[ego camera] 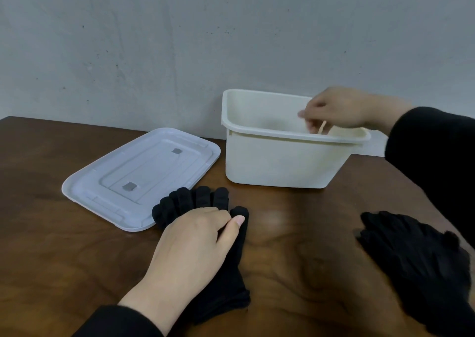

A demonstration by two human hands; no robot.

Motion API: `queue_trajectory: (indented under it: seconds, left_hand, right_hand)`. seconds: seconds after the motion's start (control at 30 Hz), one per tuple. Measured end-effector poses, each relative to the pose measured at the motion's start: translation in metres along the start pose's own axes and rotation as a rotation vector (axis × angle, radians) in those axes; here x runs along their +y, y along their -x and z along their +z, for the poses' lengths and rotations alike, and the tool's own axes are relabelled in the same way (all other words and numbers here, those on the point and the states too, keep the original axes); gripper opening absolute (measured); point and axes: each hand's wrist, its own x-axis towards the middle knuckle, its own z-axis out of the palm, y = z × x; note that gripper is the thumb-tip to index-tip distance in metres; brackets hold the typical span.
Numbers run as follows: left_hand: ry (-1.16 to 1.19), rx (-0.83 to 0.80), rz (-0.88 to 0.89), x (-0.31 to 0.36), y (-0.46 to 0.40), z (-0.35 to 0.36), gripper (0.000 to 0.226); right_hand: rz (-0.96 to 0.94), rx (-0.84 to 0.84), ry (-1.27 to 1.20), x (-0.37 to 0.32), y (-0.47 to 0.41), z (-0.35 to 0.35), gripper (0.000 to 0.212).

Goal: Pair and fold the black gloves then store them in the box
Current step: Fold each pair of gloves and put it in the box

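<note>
Left hand (195,244) presses flat on stacked gloves (205,200) beside lid (138,174), right hand (334,110) loosely curled over box (277,156) rim, grip unclear, more gloves (416,259) below it; keep cuffs aligned, fold once.

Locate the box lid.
In the head view the lid lies upside down on the table, left of the box, its near corner beside the gloves under the left hand.

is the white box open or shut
Open: the white plastic box has no lid on; its flat white lid lies beside it on the table.
</note>
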Motion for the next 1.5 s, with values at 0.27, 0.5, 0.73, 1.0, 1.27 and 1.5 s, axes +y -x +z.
queue_trajectory:
  seconds: [0.27, 0.5, 0.73, 1.0, 1.27, 1.5]
  left_hand:
    - [-0.056, 0.007, 0.022, 0.01, 0.0, -0.009, 0.045]
    - [-0.255, -0.315, 0.098, 0.024, 0.006, -0.018, 0.057]
    - [-0.172, -0.523, 0.045, 0.028, 0.011, -0.038, 0.051]
    - [-0.063, -0.601, 0.081, 0.02, 0.019, -0.054, 0.025]
    - [-0.094, -0.561, 0.141, 0.022, 0.017, -0.054, 0.017]
    - [-0.096, -0.527, 0.119, 0.028, 0.018, -0.058, 0.019]
  right_hand:
    - [-0.157, 0.442, 0.017, 0.036, 0.169, 0.026, 0.052]
    - [-0.082, -0.042, 0.103, 0.107, 0.277, 0.081, 0.033]
    - [0.008, 0.03, 0.122, 0.105, 0.287, 0.092, 0.016]
    - [0.092, 0.296, 0.132, 0.094, 0.283, 0.088, 0.022]
    - [0.156, 0.675, -0.18, 0.058, 0.275, 0.037, 0.009]
    - [0.237, 0.357, -0.541, -0.009, 0.235, 0.032, 0.012]
